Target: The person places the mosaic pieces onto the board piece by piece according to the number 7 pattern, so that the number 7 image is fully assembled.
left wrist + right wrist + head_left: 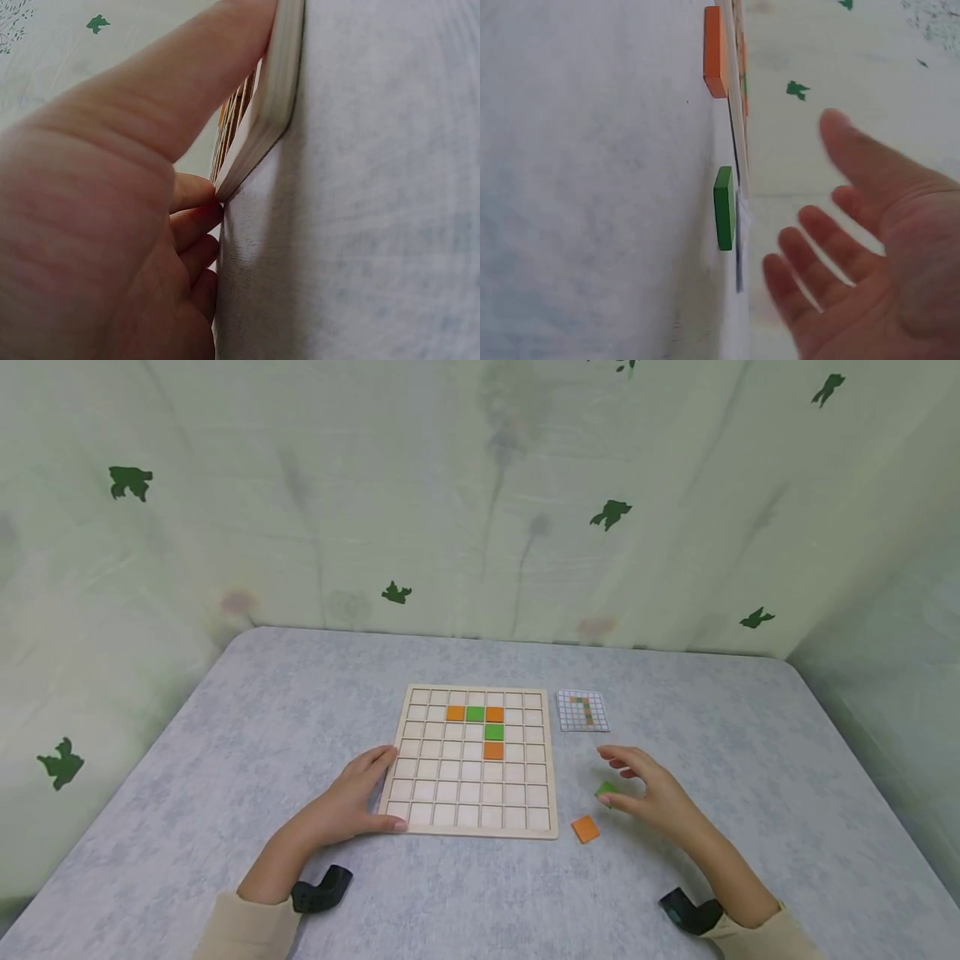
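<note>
A square wooden grid board (470, 793) lies flat on the table, with several orange and green square tiles set in its upper cells. My left hand (348, 802) holds the board at its near left corner: the thumb is at the front edge, the fingertips at the left side. In the left wrist view, the thumb lies close along the board's rim (274, 97). To the right of the board, my right hand (652, 789) hovers over a loose green tile (604, 790). Its fingers are spread and apart from that tile (724, 208) in the right wrist view.
A loose orange tile (585, 829) lies beside the board's near right corner. Near the far right corner is a small pattern card (582, 711) printed with a grid. A pale curtain (465, 510) with green leaf shapes rises behind the grey table (315, 685).
</note>
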Available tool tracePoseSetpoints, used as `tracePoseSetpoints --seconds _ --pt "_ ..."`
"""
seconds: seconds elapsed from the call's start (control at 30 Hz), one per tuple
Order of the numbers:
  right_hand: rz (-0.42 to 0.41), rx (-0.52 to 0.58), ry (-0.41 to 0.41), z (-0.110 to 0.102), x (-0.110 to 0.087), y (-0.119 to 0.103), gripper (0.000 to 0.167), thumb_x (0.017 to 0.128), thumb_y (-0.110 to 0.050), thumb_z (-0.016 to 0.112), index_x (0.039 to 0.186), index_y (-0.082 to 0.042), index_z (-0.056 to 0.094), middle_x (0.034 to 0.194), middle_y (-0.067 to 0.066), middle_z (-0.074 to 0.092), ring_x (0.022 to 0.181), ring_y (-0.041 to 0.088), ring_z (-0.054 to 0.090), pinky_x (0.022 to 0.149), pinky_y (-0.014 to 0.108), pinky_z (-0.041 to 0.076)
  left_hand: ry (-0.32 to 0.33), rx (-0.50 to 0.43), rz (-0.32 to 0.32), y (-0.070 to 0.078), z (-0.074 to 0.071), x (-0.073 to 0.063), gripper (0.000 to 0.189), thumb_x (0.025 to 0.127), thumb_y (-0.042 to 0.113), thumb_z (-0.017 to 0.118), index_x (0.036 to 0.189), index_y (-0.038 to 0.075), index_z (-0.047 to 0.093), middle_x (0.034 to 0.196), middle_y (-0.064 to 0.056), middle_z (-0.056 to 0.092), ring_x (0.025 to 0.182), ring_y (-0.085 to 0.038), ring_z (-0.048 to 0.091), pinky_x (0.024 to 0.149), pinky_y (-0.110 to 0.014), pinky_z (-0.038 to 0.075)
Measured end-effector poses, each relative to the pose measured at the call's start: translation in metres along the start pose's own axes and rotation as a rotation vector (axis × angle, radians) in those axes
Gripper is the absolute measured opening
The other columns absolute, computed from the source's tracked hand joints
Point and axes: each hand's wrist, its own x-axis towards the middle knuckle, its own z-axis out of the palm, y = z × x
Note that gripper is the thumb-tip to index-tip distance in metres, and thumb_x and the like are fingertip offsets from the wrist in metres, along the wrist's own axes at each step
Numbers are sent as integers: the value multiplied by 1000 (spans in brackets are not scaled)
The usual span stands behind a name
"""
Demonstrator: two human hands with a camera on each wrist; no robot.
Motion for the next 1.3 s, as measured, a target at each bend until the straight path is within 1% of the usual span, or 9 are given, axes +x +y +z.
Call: tracePoseSetpoints --seconds 0.1,0.27,0.4,0.53,0.63,0.83,0.97,1.1,1.3 --pt "59 -17 -69 1 -6 10 61 71 -12 75 125 -3 49 119 10 52 103 24 51 85 36 43 0 -1 1 0 1 0 110 63 58 71 142 -1 20 143 -19 18 130 -38 14 99 -55 21" --pt "134 -30 -176 -1 -13 18 50 77 -14 72 122 -9 54 121 4 51 112 22 46 93 41 36 -2 1 2 0 1 1 110 63 58 71 141 -1 20 143 -19 18 130 -38 14 99 -55 21" --pt "140 -32 -214 -3 -13 18 42 79 -11 69 120 -12 57 118 2 51 111 22 47 91 41 38 -1 -3 1 0 1 0 110 63 57 71 142 -1 20 144 -19 18 130 -38 13 99 -55 20" --pt "146 -41 -215 -3 -13 19 34 79 -11 69 112 -12 60 107 -3 53 99 16 50 85 33 43 0 -9 0 0 1 0 110 63 56 72 142 -2 20 144 -20 18 130 -38 13 99 -55 20" --pt "159 -49 -201 -2 -12 18 28 78 -14 70 105 -12 61 98 -5 54 89 13 50 78 28 45 0 -9 0 0 0 0 110 64 56 71 141 -2 20 143 -20 18 130 -38 13 99 -55 20" --pt "155 -50 -145 2 -7 12 27 78 -21 70 102 -12 60 96 -6 56 88 12 52 76 30 46 0 -6 -4 -1 0 0 110 64 57 71 142 -1 20 144 -19 18 130 -38 13 99 -55 20" --pt "80 18 -69 4 2 -2 27 78 -17 71 103 -12 60 94 -6 58 82 12 53 71 29 46 1 -3 -5 -1 0 0 109 64 57 70 142 -1 20 144 -19 18 130 -38 13 99 -55 20" --pt "-10 77 0 10 14 -18 27 77 -14 71 102 -11 61 96 -6 59 82 13 54 72 31 47 0 -2 -7 0 0 0 109 64 57 71 142 -1 20 144 -19 18 130 -38 13 99 -55 20" --pt "-58 146 65 29 33 -36 30 74 -7 72 103 -7 63 97 1 60 84 21 54 73 38 46 0 7 -6 1 0 0 110 64 57 70 141 -2 20 144 -19 18 130 -39 13 98 -55 21"
